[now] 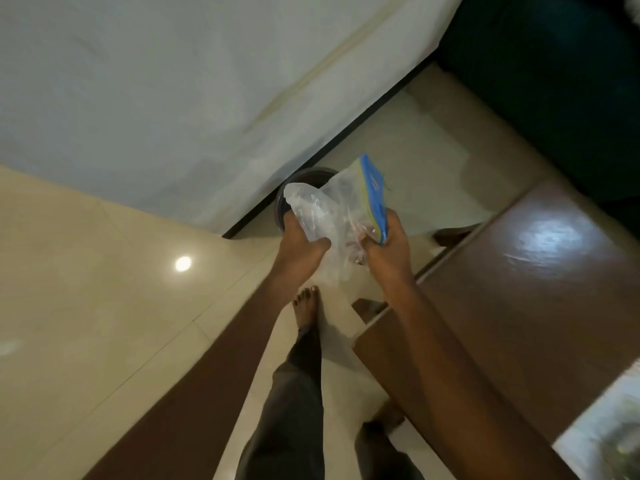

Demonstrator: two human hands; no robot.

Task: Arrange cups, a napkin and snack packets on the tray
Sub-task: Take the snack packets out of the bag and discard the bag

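Note:
A clear plastic snack packet with a blue and yellow strip along its right edge is held up in front of me over the floor. My left hand grips its crumpled left side. My right hand pinches the lower right corner by the blue strip. Small dark pieces show through the plastic near the bottom. Just behind the packet, a dark round bin stands on the floor by the wall, partly hidden. No cups or napkin are in view.
A glossy brown wooden table fills the right side, with a light patterned object at its lower right corner. A white wall with a dark skirting runs behind. Beige floor tiles and my bare feet lie below.

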